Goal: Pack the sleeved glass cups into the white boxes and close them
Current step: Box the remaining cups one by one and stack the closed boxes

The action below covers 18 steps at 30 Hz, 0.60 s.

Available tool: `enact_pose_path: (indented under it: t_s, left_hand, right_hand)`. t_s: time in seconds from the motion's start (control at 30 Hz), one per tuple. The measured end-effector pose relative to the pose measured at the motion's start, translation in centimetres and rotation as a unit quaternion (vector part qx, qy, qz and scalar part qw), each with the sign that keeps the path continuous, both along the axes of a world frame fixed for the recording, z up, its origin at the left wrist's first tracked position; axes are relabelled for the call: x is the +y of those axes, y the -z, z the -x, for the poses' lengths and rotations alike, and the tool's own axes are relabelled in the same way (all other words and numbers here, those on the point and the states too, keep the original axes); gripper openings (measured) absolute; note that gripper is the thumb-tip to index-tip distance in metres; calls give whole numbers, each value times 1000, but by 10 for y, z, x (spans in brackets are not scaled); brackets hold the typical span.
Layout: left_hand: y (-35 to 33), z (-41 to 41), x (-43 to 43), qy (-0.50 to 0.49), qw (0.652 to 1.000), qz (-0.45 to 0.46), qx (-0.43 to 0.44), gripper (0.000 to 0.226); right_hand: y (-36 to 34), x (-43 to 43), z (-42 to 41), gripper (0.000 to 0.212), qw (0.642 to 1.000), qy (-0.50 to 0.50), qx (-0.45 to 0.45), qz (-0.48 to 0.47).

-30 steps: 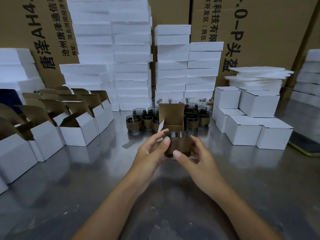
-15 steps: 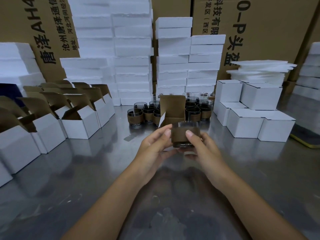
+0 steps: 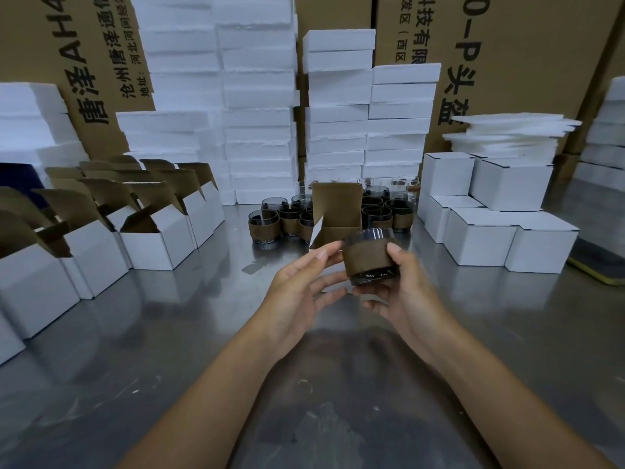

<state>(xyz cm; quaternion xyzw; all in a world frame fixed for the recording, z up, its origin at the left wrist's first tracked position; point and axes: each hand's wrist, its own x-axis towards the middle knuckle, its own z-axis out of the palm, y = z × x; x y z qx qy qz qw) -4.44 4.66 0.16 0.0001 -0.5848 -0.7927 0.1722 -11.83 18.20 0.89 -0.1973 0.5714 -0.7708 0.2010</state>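
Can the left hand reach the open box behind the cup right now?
Probably yes: the left hand is open, fingertips right by the box, nothing between them; the right hand holds the cup.

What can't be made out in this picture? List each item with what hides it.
All in the head view:
- Inside of the open white box: hidden by the held cup and the left hand.
- Count of the cluster of sleeved cups: the box's raised lid covers the middle ones.
- Fingers of the right hand under the cup: mostly hidden by it.
- Print on the carton: cut off by the top edge.
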Motion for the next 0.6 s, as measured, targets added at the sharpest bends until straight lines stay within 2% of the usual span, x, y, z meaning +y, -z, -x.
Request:
enact_pose_path:
  t_s: [0.1,0.2,0.37,0.53,0.6]
  left_hand:
    - [0,0,0,7,1000,2,2,42]
    - [0,0,1,11,1000,5,-8,38]
    - [1,2,2,26,999,10,-17,34]
    - [2,2,3,40,998,40,-24,37]
    - [2,1,4,46,997,47,-27,37]
  right_hand:
    - [-1,1,-1,25,1000,10,5,-10]
    - [0,2,-3,19,998,32,53,-26]
    - [4,1,-5,35,985,78,146,-44]
    - [7,1,-6,33,980,65,186,-20]
    - [9,0,-5,39,974,72,210,-46]
